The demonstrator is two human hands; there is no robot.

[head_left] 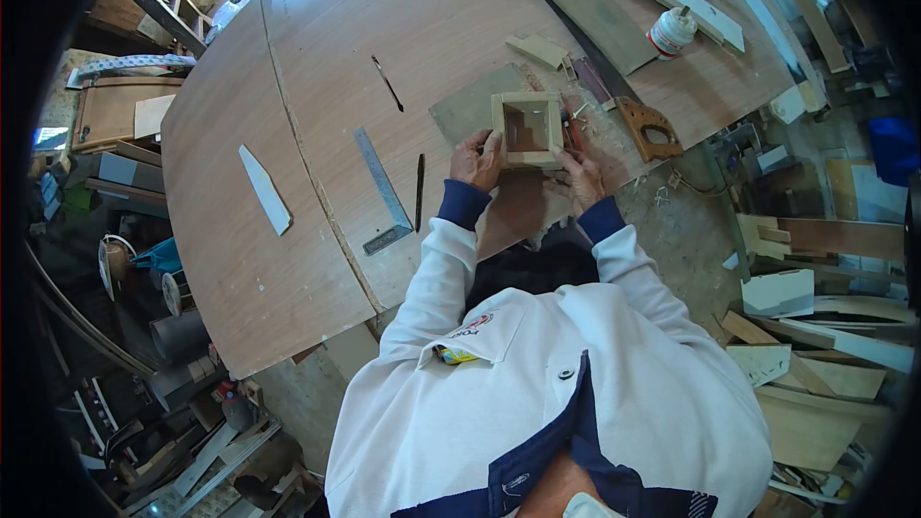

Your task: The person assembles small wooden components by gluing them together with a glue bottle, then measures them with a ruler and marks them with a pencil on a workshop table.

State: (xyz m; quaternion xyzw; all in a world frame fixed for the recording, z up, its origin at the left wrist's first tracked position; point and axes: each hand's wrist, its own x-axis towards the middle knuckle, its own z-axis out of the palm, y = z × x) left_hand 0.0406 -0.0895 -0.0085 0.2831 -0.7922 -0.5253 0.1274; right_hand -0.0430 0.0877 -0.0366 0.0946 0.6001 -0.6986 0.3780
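A small square wooden frame (527,99), hollow in the middle, is held up near the table's front edge. My left hand (476,160) grips its left side, the thumb along the wood. At its lower right corner, the fingers of my right hand (580,177) are closed on it too. Behind the frame a flat grey-brown board (460,107) lies on the table. Right of my right hand is a handsaw with a wooden handle (649,130). Something red, thin and partly hidden lies just beside the frame.
The wooden table (336,86) carries a try square (384,187), a dark pencil-like stick (419,192), a thin dark tool (388,83) and a pale offcut (264,189). A white glue bottle (672,34) stands by long boards (585,0). Wood scraps (815,364) are piled at right.
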